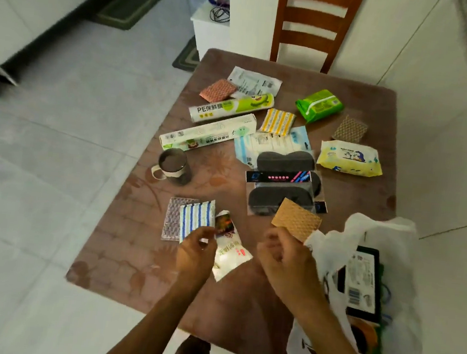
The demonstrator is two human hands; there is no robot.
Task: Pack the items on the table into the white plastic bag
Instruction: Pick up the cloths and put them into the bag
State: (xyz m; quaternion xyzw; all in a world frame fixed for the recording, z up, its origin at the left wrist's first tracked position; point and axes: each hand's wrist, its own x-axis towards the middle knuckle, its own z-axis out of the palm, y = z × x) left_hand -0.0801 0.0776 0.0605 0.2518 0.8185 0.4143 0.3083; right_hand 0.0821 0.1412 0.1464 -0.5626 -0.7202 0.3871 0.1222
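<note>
Head view. Brown patterned bench (139, 253), a wooden chair (312, 24) at its far edge.

Right hand (284, 256): fingers pinched on the near edge of a tan textured sponge pad (296, 218), held above the bench just beside the mouth of the white plastic bag (378, 230).

Left hand (195, 251): fingers closed on a blue-striped cloth (195, 219), with a white printed sachet (231, 250) partly under the hand; whether the sachet is also gripped cannot be told. A clear bubble-textured pad (172, 218) lies under the cloth.

White plastic bag: near right corner of the bench, mouth open, a dark boxed item (362, 280) already inside.

Remaining on the bench: glass mug (173, 166) at left; two cling-film boxes (230, 108) side by side behind it; reddish pad (218, 89); flat white packet (254, 81); yellow-striped cloth (277, 121); green wipes pack (319, 105); brown pad (349, 129); yellow wipes pack (349, 158); pale blue packet (269, 143); black eye-mask packs (283, 184) at centre.
</note>
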